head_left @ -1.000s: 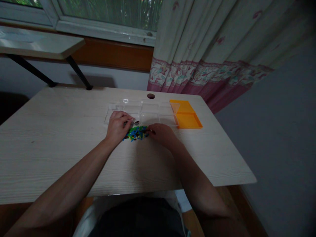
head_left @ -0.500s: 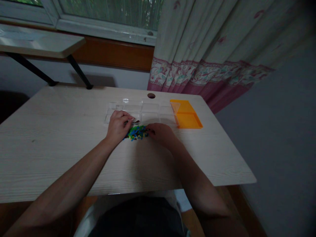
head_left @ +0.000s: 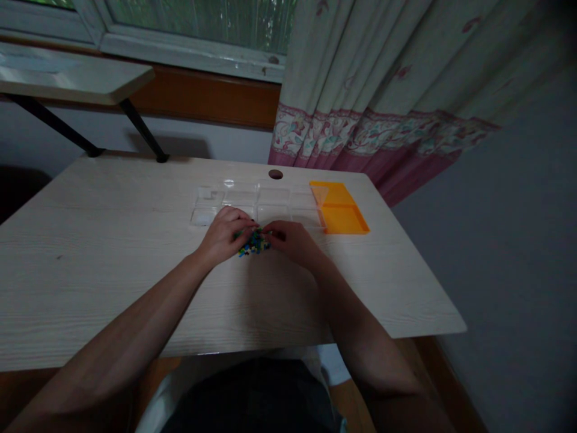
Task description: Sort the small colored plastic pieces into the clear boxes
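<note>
Small blue, green, yellow and dark plastic pieces lie in a loose pile (head_left: 256, 243) on the table, too small to name more exactly. My left hand (head_left: 226, 236) covers the pile's left and far side, its fingers curled and close to the thumb. From the other side my right hand (head_left: 292, 240) reaches in, with thumb and forefinger pinched at the pile's right edge. The two hands' fingertips nearly meet over the pieces. Whatever they hold is hidden or too tiny to make out. Just behind the hands lies a clear plastic compartment tray (head_left: 274, 206).
An orange two-section tray (head_left: 343, 210) touches or overlaps the clear tray's right end. Behind them the pale wooden table (head_left: 112, 258) has a round cable hole (head_left: 275, 174). A raised shelf (head_left: 76, 75) on dark legs stands at the back left, and a curtain (head_left: 360, 90) hangs behind.
My left hand has moved right, over the pile and closer to my right hand. More of the pile is covered. My right hand has shifted slightly toward the left and away from me.
</note>
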Action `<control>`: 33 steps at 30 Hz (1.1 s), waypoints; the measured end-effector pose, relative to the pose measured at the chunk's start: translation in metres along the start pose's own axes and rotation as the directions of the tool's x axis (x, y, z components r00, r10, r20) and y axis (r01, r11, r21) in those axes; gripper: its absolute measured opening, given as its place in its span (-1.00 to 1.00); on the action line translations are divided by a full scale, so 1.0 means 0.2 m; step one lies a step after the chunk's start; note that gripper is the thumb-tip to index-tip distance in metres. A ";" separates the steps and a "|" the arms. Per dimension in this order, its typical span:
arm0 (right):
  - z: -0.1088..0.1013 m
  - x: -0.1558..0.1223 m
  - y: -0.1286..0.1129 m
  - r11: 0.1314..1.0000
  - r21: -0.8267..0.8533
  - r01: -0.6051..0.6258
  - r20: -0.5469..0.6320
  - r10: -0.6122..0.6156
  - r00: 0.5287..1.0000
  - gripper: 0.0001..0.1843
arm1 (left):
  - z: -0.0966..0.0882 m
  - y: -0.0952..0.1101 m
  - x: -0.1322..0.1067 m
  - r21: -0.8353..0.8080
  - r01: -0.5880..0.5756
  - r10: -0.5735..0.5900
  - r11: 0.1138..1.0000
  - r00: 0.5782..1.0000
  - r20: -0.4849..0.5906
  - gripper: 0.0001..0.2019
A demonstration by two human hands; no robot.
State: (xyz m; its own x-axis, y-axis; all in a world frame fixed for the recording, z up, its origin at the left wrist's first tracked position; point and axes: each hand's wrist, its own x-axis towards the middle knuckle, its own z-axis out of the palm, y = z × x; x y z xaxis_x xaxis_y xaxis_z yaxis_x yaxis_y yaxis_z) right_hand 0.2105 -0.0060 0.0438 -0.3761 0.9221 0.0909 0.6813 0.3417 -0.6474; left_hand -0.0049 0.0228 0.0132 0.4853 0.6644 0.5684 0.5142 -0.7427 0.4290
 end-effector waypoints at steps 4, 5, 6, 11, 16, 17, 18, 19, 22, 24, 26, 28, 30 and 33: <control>0.00 0.00 0.00 0.988 0.155 -0.020 -0.029 0.025 0.999 -0.75 | -0.02 0.02 0.01 -0.035 -0.002 0.005 0.999 0.997 0.080 -0.73; 0.00 0.00 0.00 0.984 0.177 -0.029 -0.037 0.036 0.999 -0.75 | -0.02 0.03 0.01 -0.037 0.000 0.003 0.999 0.996 0.091 -0.73; 0.00 0.01 0.00 0.981 0.193 -0.035 -0.045 0.045 0.998 -0.75 | -0.02 0.03 0.01 -0.040 -0.002 0.006 0.999 0.995 0.097 -0.73; 0.01 0.01 -0.01 0.976 0.212 -0.045 -0.076 0.062 0.995 -0.74 | -0.01 0.01 0.01 -0.049 -0.048 0.051 0.998 0.997 0.052 -0.76; 0.03 0.01 -0.01 0.984 0.176 -0.026 -0.104 0.045 0.994 -0.76 | 0.00 -0.01 0.00 -0.040 -0.087 0.087 0.995 0.996 -0.011 -0.79; 0.03 0.01 -0.01 0.986 0.167 -0.019 -0.111 0.038 0.993 -0.77 | 0.00 -0.01 0.00 -0.040 -0.092 0.091 0.995 0.996 -0.014 -0.79; 0.03 0.01 -0.01 0.987 0.160 -0.012 -0.116 0.031 0.993 -0.77 | 0.00 -0.01 0.00 -0.041 -0.096 0.095 0.995 0.995 -0.018 -0.80; 0.04 0.01 -0.01 0.988 0.154 -0.006 -0.119 0.024 0.993 -0.77 | 0.00 -0.01 0.00 -0.044 -0.099 0.098 0.994 0.995 -0.021 -0.80; 0.05 0.01 0.00 0.991 0.135 0.004 -0.116 0.011 0.993 -0.76 | 0.00 -0.01 0.00 -0.052 -0.102 0.100 0.993 0.994 -0.031 -0.81; 0.06 0.01 0.00 0.992 0.123 0.012 -0.117 0.002 0.993 -0.75 | 0.00 -0.01 0.00 -0.054 -0.101 0.099 0.993 0.994 -0.037 -0.82; 0.06 0.01 0.00 0.993 0.119 0.021 -0.122 -0.007 0.992 -0.74 | 0.00 -0.02 0.00 -0.051 -0.097 0.095 0.994 0.995 -0.044 -0.82; 0.06 0.01 0.01 0.993 0.111 0.025 -0.128 -0.011 0.992 -0.74 | 0.01 -0.02 0.00 -0.048 -0.092 0.090 0.995 0.995 -0.051 -0.82; 0.06 0.02 0.01 0.995 0.098 0.027 -0.127 -0.014 0.992 -0.74 | 0.01 -0.02 0.00 -0.047 -0.091 0.088 0.995 0.994 -0.058 -0.83; 0.06 0.02 0.00 0.997 0.076 0.022 -0.117 -0.013 0.993 -0.74 | 0.01 -0.02 0.00 -0.045 -0.092 0.089 0.995 0.994 -0.059 -0.83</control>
State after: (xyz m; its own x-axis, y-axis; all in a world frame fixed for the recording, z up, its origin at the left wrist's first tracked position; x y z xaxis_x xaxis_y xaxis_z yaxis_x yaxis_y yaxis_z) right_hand 0.2016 -0.0048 0.0341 -0.3086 0.9327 0.1869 0.6233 0.3467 -0.7009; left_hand -0.0056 0.0263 0.0100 0.4862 0.5896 0.6450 0.4352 -0.8034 0.4064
